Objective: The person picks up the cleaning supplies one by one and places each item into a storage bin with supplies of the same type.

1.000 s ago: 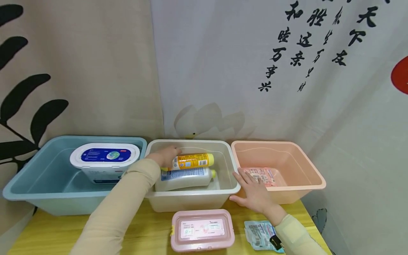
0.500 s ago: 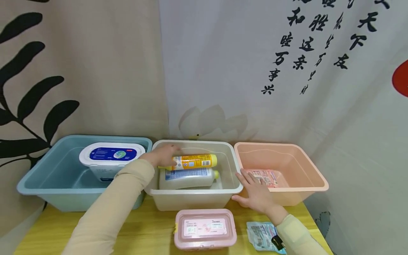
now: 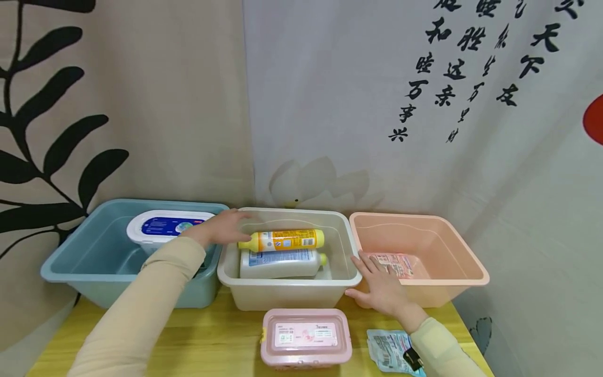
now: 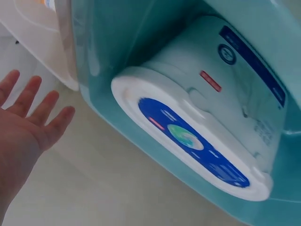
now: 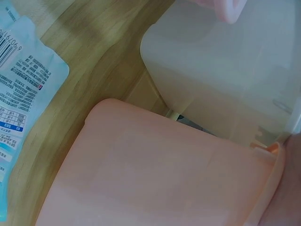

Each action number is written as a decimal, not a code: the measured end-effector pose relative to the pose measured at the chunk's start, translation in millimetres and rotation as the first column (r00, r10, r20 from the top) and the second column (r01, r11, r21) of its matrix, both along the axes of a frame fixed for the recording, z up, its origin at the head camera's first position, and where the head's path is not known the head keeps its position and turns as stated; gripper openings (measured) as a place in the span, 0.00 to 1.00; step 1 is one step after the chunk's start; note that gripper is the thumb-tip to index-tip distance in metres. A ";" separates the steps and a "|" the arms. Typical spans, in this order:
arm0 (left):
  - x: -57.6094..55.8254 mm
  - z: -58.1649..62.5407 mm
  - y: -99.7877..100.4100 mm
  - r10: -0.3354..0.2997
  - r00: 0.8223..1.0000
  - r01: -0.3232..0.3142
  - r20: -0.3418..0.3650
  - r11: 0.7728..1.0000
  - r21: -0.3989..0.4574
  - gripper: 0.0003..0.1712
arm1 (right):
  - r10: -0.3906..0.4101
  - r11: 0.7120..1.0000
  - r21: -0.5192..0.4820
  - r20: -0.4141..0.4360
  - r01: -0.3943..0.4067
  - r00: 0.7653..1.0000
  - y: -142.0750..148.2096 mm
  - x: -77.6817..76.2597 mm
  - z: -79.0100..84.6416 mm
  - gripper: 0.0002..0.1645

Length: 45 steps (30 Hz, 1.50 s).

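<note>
My left hand (image 3: 223, 228) hovers over the left rim of the white bin (image 3: 287, 297), its fingers extended and holding nothing. In the left wrist view those fingers (image 4: 59, 120) are spread apart. Just right of this hand, a yellow bottle (image 3: 289, 239) lies on its side in the white bin, above a white bottle (image 3: 278, 264) with a yellow-green cap. My right hand (image 3: 383, 293) rests with extended fingers at the near left corner of the peach bin (image 3: 452, 283), close to the white bin's rim. A pink printed packet (image 3: 398, 263) lies inside the peach bin, partly behind those fingers.
A blue bin (image 3: 94, 285) on the left holds a white tub with a blue label (image 4: 188, 136), partly hidden by the left arm. In front, on the wooden table (image 3: 212, 340), are a pink lidded box (image 3: 306, 340) and a light-blue pouch (image 3: 388, 351). A curtain (image 3: 320, 104) hangs behind.
My left hand has come off the yellow bottle's left end and moved left toward the blue bin. The bottle stays lying in place. My right hand keeps its place; the head view has shifted slightly.
</note>
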<state>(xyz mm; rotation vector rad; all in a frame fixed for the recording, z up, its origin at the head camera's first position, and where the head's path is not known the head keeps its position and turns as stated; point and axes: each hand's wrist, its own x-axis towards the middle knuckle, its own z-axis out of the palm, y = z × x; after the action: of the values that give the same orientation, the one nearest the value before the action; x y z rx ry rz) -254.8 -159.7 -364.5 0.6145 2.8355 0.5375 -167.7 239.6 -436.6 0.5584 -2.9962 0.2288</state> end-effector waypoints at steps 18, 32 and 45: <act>39.4 -3.4 -75.6 0.153 0.988 -0.153 0.013 0.972 0.179 0.41 | -0.018 1.000 -0.022 0.031 0.019 0.999 1.2 -0.9 -1.0 0.51; 73.2 -14.4 -134.0 0.326 0.944 -0.316 -0.044 0.935 0.160 0.45 | -0.016 1.000 -0.023 0.029 0.016 0.999 2.5 0.5 -2.0 0.52; 110.5 -38.2 -186.7 0.441 0.877 -0.427 -0.188 0.897 0.112 0.45 | 0.000 1.000 -0.029 0.028 0.001 1.000 0.9 -0.4 -3.4 0.52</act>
<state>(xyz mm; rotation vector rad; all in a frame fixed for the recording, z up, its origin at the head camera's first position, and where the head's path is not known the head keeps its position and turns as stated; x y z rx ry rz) -144.3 -346.3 -402.7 0.0271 3.1821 0.6749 -168.0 240.6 -440.0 0.5567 -3.0146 0.2823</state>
